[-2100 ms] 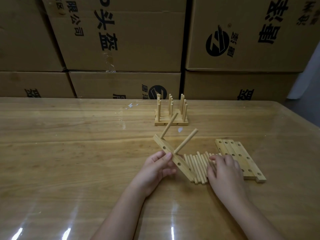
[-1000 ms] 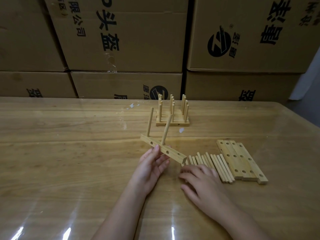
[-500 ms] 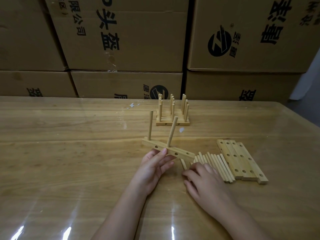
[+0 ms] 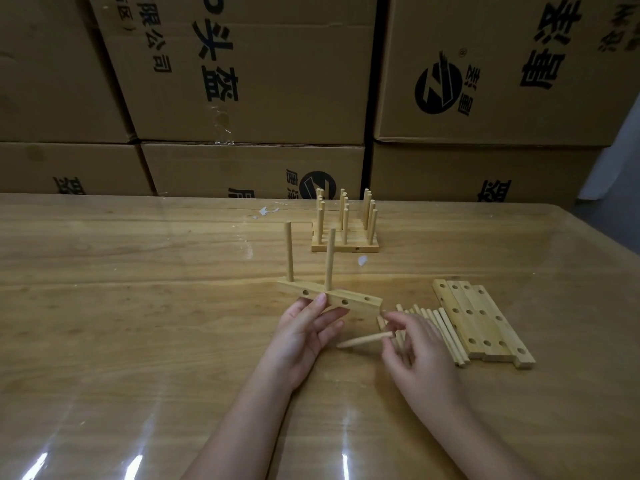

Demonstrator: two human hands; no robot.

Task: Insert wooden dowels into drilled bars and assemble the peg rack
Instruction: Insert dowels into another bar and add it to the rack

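Observation:
My left hand (image 4: 304, 336) holds a drilled wooden bar (image 4: 349, 300) upright on the table, thumb and fingers pinching its near face. Two dowels (image 4: 328, 259) stand in the bar's top holes; side holes show on its front. My right hand (image 4: 417, 348) pinches one loose dowel (image 4: 363, 340), lifted and pointing left, just below the bar's right end. A row of loose dowels (image 4: 446, 332) lies behind that hand. Several drilled bars (image 4: 481, 320) lie side by side to the right.
A finished peg rack (image 4: 344, 233) with several upright dowels stands farther back on the wooden table (image 4: 138, 306). Stacked cardboard boxes (image 4: 242, 81) line the table's far edge. White specks lie near the rack.
My right hand has picked a dowel off the row and lifted it toward the bar. My left hand has turned the bar so its two dowels stand vertical.

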